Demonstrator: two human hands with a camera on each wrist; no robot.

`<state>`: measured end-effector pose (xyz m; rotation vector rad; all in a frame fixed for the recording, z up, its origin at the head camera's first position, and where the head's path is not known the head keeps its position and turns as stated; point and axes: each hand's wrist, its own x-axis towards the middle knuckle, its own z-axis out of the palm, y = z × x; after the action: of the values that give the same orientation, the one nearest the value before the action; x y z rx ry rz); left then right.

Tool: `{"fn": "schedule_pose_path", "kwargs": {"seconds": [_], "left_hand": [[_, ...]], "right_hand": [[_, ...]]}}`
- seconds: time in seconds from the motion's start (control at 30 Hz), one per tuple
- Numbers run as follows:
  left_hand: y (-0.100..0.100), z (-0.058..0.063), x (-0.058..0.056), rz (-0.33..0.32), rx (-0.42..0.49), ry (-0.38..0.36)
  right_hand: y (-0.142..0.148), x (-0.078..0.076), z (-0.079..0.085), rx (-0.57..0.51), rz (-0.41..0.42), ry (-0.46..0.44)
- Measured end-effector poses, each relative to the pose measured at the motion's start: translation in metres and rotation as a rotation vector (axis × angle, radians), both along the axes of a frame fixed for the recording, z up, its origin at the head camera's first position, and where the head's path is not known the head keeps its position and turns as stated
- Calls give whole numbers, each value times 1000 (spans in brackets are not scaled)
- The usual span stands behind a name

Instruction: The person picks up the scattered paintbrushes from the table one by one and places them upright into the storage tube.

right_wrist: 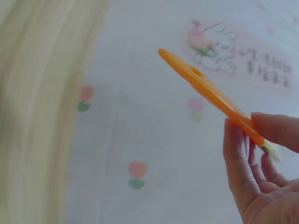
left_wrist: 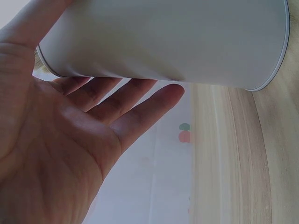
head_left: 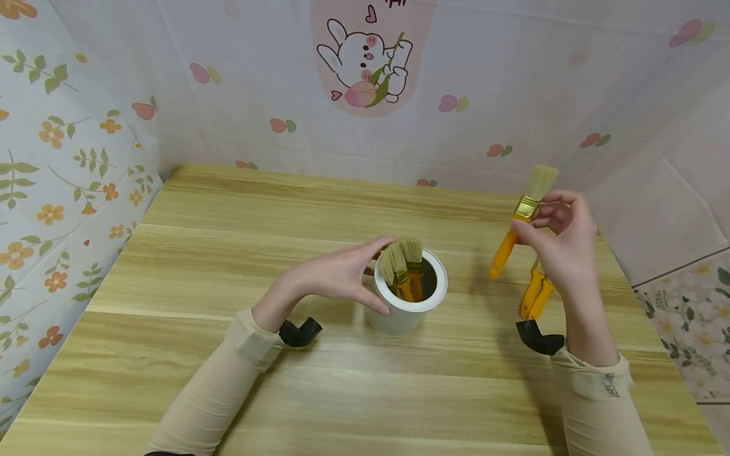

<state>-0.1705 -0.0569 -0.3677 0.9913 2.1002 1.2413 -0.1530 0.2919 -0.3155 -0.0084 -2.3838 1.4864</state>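
A white round can [head_left: 396, 323] stands upright on the table with several paintbrushes [head_left: 403, 266] in it, bristles up. My left hand [head_left: 336, 272] holds the can from its left side, thumb in front and fingers behind; the left wrist view shows the fingers [left_wrist: 140, 112] along the can's wall [left_wrist: 163, 42]. Right of the can and above the table, my right hand [head_left: 564, 240] pinches another paintbrush [head_left: 504, 250] between thumb and fingers near its metal band. Its bristles point up and its orange handle [right_wrist: 210, 91] slants down toward the left. More orange-handled paintbrushes [head_left: 536, 294] lie under the right hand, partly hidden by it.
The wood-grain table [head_left: 188, 266] reaches back to a printed cloth [head_left: 239, 76] with a rabbit picture. Flowered cloth [head_left: 51, 209] hangs along the left side. Black curved pieces [head_left: 299, 332] sit at both wrists.
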Motion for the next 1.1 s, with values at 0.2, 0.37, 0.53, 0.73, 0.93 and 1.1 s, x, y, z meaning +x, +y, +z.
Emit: {"fn": "schedule_pose_path", "kwargs": {"seconds": [0.2,0.37,0.53,0.73,0.93,1.1], "left_hand": [[0,0,0,-7,11,-11],[0,0,0,-4,10,1],[0,-1,0,-2,5,-1],[-1,-1,-1,-2,5,-3],[0,-1,-1,-4,2,6],[0,-1,-2,-8,4,-8]], "right_hand": [[-18,16,12,-301,58,192],[-36,26,18,-441,167,348],[-55,36,19,-498,223,455],[-72,44,17,-550,281,492],[-81,46,8,-442,390,437],[-83,44,1,-347,446,389]]}}
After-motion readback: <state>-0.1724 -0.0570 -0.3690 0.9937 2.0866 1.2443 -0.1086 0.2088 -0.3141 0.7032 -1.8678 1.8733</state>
